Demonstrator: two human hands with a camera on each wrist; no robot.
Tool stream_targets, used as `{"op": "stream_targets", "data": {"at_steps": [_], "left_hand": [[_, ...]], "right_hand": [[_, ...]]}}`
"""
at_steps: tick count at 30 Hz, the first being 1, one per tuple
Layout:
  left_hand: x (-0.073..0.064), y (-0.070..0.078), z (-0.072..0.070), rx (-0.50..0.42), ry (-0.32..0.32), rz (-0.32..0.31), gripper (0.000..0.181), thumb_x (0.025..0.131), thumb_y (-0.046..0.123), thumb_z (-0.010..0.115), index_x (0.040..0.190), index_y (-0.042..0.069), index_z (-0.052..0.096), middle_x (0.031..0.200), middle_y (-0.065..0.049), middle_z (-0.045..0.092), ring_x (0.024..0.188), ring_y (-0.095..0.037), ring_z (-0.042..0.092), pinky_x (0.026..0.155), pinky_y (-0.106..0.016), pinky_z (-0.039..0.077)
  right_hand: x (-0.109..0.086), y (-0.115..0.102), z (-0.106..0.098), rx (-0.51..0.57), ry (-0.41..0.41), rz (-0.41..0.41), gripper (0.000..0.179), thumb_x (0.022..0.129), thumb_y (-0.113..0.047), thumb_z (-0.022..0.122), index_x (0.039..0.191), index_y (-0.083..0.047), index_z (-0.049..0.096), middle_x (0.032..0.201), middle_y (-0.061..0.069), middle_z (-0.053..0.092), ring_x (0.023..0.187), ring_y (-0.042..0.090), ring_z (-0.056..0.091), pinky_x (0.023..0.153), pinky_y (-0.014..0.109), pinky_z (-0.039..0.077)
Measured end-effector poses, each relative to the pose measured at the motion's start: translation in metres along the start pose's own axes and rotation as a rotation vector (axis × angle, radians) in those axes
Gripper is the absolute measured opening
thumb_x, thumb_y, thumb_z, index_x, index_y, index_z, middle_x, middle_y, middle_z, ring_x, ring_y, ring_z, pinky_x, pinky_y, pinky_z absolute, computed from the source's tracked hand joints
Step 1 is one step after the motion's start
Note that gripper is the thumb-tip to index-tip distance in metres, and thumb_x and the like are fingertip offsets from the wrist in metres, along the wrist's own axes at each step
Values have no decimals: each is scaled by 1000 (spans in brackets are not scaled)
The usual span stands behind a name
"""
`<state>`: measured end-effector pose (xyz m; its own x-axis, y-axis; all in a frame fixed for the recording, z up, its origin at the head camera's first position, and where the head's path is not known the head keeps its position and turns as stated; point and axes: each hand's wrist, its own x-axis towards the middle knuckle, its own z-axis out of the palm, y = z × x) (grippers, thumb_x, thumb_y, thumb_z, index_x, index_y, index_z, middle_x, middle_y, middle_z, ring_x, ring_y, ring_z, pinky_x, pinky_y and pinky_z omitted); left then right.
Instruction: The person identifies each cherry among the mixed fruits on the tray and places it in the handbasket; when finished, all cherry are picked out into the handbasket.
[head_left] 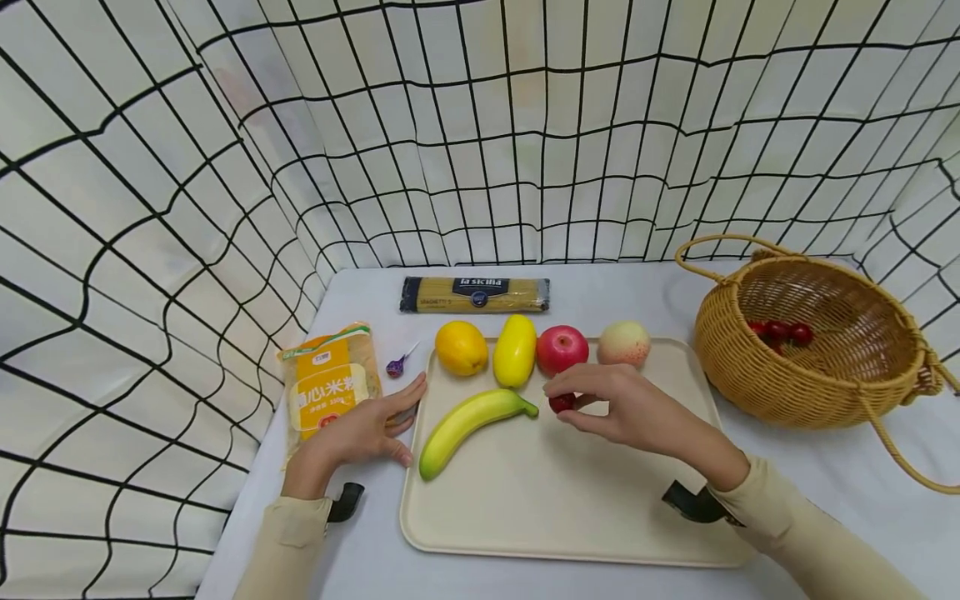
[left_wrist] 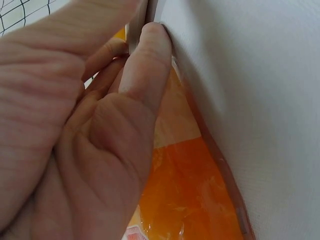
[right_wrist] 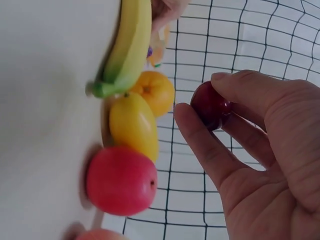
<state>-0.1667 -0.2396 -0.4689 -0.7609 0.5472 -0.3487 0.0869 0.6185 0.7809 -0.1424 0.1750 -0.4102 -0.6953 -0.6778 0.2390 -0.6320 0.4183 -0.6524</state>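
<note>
Above the beige tray (head_left: 562,517), my right hand (head_left: 626,404) pinches a dark red cherry (right_wrist: 209,106) between thumb and fingertips. Fingers extended, my left hand (head_left: 371,429) touches the tray's left rim, partly over a yellow-orange food bag (head_left: 330,383). A banana (head_left: 472,425) lies curved on the tray's left half. Along the far rim stand an orange (head_left: 461,348), a yellow mango-shaped fruit (head_left: 514,352), a red apple (head_left: 562,348) and a pale peach (head_left: 624,343). The apple is just beyond the pinched cherry in the head view.
At the right, a wicker basket (head_left: 795,392) tilts toward me with several cherries (head_left: 776,332) inside; its handle loops over the table. A spaghetti pack (head_left: 476,294) lies behind the tray. A purple lollipop (head_left: 401,362) is near the bag. Black netting (head_left: 525,133) hangs around the table.
</note>
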Motion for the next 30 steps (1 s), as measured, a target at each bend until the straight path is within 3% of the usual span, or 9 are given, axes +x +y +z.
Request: {"op": "stream_targets", "data": {"at_steps": [6,13,18,25,30], "left_hand": [[-3,-2,-1,9,5,-9,121,79,22,93,172,13,16,181,-9,9,149,-36,52,117,-40,50],[-4,-3,-1,24,8,11,119,79,23,92,172,12,18,181,-10,9,148,-35,53,118,-42,49],[-4,-1,-1,24,11,3,120,79,23,93,172,12,18,181,-10,10,148,-35,53,117,-42,49],[-1,0,0,11,9,-3,119,79,22,93,172,13,19,181,-9,10,148,-35,53,118,-41,49],[1,1,0,13,6,0,119,79,22,92,172,13,18,181,-9,9,149,-35,52,118,-41,49]], "right_hand": [[5,7,-25,-99,33,-29,32,90,-7,86,121,-14,79,118,0,80,102,12,75,85,22,67],[1,15,-69,-115,59,28,39,90,-4,85,126,-17,78,122,0,80,101,12,75,85,27,69],[-6,25,-101,-223,117,18,38,88,-3,86,123,-17,79,118,-3,80,101,10,74,84,33,70],[-24,41,-141,-325,180,42,41,86,-1,88,121,-20,80,117,0,81,100,-4,69,81,11,62],[-38,52,-169,-361,195,157,38,86,1,87,118,-20,81,123,2,75,93,-10,65,76,1,54]]}}
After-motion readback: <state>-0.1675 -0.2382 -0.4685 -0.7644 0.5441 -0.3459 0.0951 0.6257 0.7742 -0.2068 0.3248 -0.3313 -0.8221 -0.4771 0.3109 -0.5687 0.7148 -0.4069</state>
